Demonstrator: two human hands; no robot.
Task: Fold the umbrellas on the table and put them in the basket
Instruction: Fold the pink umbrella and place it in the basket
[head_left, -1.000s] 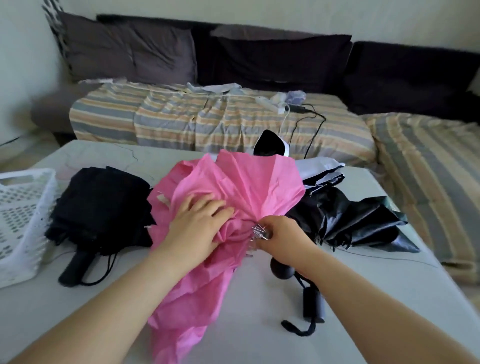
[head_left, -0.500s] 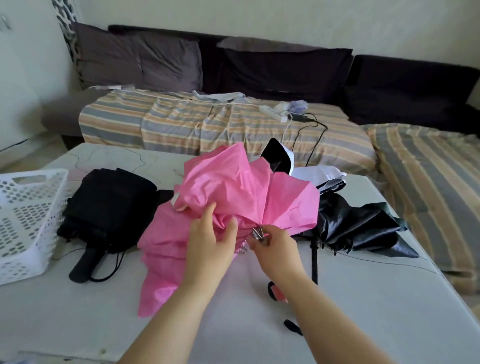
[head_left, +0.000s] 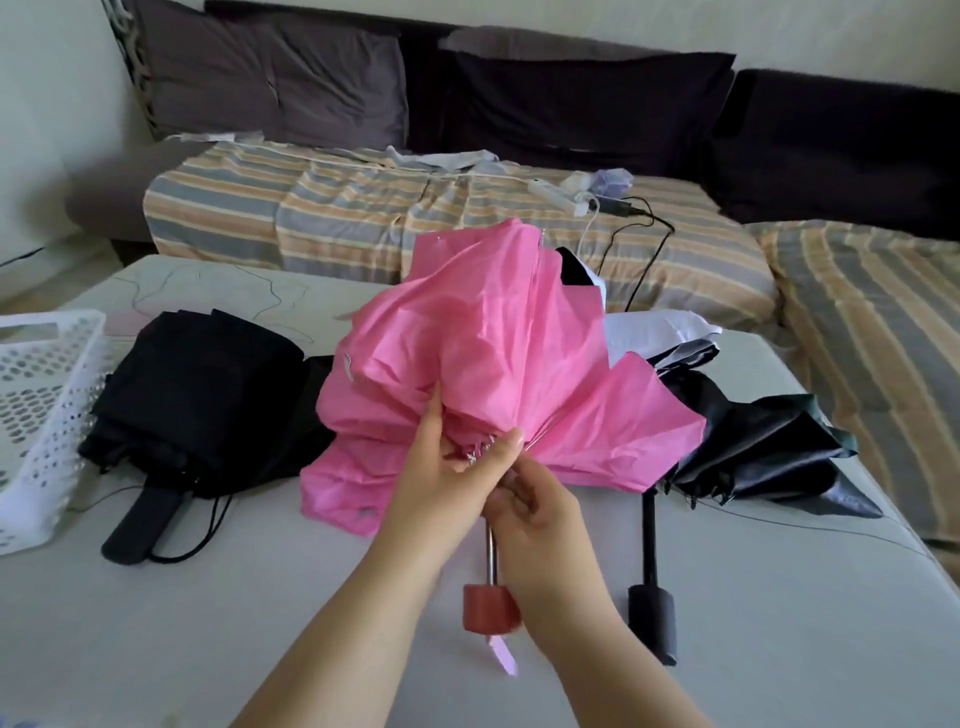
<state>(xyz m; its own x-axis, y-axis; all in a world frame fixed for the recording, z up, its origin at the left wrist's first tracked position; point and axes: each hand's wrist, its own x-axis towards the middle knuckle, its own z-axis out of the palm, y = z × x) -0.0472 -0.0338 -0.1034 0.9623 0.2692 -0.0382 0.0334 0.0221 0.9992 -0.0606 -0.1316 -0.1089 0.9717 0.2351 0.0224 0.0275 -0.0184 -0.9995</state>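
Gathering the pink umbrella (head_left: 498, 364) above the bench (head_left: 260, 597), we find the left hand (head_left: 441, 483) pinching ribs and cloth, the right hand (head_left: 535, 514) closed round the shaft. Folding is unfinished; next we judge the panels need wrapping before the basket (head_left: 36, 415), which stands at far left.

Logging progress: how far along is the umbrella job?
Done: nothing visible in the basket. In hand: pink umbrella, left hand and right hand gripping at its ribs. Left: black umbrella and dark umbrella lie loose on the table.
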